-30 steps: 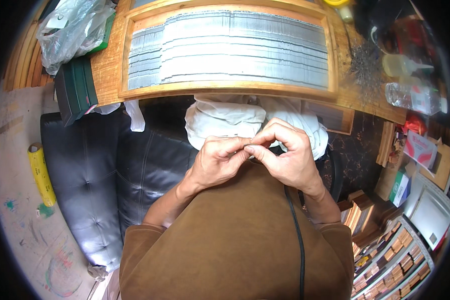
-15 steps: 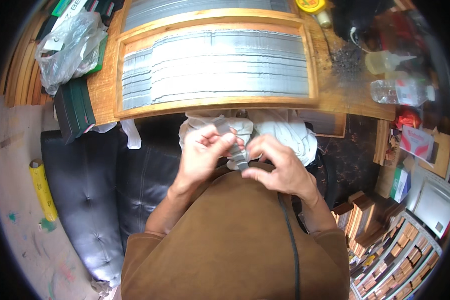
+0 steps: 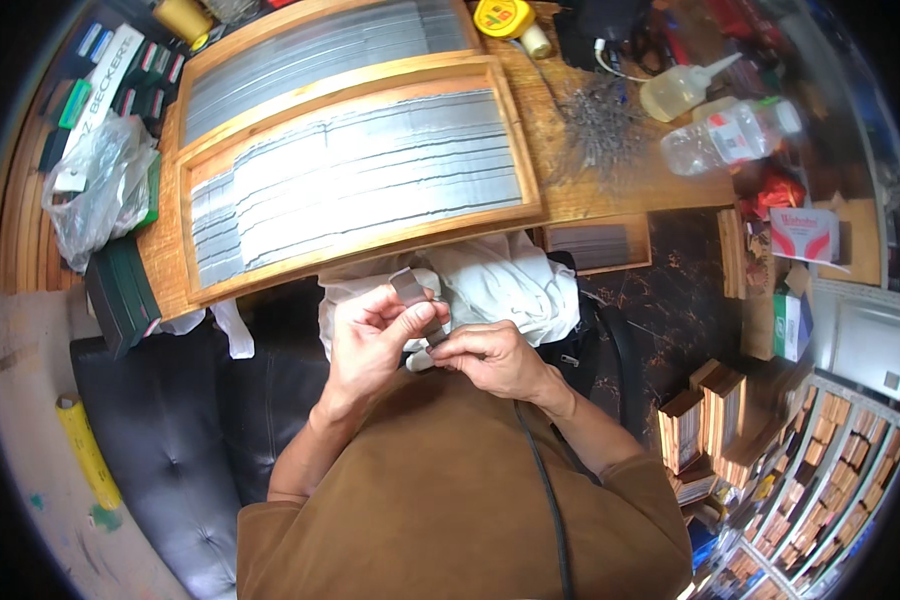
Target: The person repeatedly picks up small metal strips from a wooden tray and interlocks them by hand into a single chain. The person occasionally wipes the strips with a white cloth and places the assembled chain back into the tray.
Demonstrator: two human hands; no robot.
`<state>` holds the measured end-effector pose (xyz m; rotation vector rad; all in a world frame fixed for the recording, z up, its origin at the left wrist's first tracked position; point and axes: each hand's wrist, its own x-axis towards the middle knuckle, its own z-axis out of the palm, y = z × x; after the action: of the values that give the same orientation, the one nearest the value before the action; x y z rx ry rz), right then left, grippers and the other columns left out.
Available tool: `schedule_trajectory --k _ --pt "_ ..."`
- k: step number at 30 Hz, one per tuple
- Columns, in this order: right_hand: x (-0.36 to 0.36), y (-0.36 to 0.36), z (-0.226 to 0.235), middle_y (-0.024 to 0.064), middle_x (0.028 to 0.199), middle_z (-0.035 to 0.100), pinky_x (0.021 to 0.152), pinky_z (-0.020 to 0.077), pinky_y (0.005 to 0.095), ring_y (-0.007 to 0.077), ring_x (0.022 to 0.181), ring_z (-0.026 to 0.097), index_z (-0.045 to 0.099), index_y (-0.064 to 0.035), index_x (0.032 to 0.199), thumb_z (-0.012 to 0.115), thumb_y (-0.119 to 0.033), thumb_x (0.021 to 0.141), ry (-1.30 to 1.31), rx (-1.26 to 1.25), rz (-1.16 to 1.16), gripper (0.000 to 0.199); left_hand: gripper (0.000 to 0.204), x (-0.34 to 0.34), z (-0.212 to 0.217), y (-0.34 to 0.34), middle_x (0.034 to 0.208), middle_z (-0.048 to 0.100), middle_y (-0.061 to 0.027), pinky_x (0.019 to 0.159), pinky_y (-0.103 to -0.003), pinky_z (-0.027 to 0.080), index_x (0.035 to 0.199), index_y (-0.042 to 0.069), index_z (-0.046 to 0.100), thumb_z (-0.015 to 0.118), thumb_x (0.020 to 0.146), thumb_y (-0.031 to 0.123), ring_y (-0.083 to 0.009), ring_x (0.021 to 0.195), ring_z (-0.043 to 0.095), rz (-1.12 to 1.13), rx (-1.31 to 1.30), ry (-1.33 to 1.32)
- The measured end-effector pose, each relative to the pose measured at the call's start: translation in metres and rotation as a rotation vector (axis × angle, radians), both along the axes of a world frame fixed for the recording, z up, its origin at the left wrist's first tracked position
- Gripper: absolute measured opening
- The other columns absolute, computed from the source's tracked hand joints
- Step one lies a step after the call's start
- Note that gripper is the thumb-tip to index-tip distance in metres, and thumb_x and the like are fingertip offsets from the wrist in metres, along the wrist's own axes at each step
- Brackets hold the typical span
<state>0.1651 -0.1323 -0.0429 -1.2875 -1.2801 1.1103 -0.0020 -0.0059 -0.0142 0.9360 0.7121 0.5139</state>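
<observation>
Just above my lap, my left hand (image 3: 368,338) pinches a short stack of thin grey metal strips (image 3: 407,285) between thumb and fingers. The upper end of the stack sticks out past the fingertips, tilted away from me. My right hand (image 3: 498,358) closes its thumb and forefinger on the lower end of the same stack. Fingers cover part of its middle. Beyond the hands, a wooden-framed tray (image 3: 365,262) lies on the workbench, filled with rows of similar grey strips.
A second tray (image 3: 240,42) lies behind. On the bench's right are a pile of dark metal shavings (image 3: 602,122), a squeeze bottle (image 3: 675,95), a clear plastic bottle (image 3: 715,142) and a yellow tape measure (image 3: 503,17). White cloth (image 3: 510,285) drapes my lap; a black padded seat (image 3: 160,440) is left.
The strips, fanned apart before, are now gathered closer. My right hand has gone from spread fingers to a pinch on their lower end. The view has shifted and turned.
</observation>
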Motion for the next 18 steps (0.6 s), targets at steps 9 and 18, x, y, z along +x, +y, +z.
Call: schedule_trajectory --k 9,18 --pt "0.063 -0.03 -0.017 0.0176 0.094 0.079 0.074 0.0632 0.031 0.0213 0.083 0.077 0.075 0.0035 0.096 0.067 0.009 0.094 -0.221 0.343 -0.583 0.01 0.045 0.04 0.0 -0.017 0.122 0.074 -0.0172 0.098 -0.034 0.055 0.136 -0.004 0.062 0.076 0.098 0.017 -0.0208 0.112 0.071 -0.074 0.315 0.11" --pt "0.042 -0.039 -0.024 0.013 0.095 0.079 0.075 0.0625 0.0275 0.0162 0.084 0.075 0.076 0.0058 0.102 0.069 0.005 0.097 0.269 -0.093 -0.452 0.008 0.033 0.029 -0.014 -0.018 0.114 0.076 -0.015 0.091 -0.031 0.057 0.13 -0.005 0.066 0.066 0.106 0.018 -0.0181 0.104 0.073 -0.025 0.098 0.041"
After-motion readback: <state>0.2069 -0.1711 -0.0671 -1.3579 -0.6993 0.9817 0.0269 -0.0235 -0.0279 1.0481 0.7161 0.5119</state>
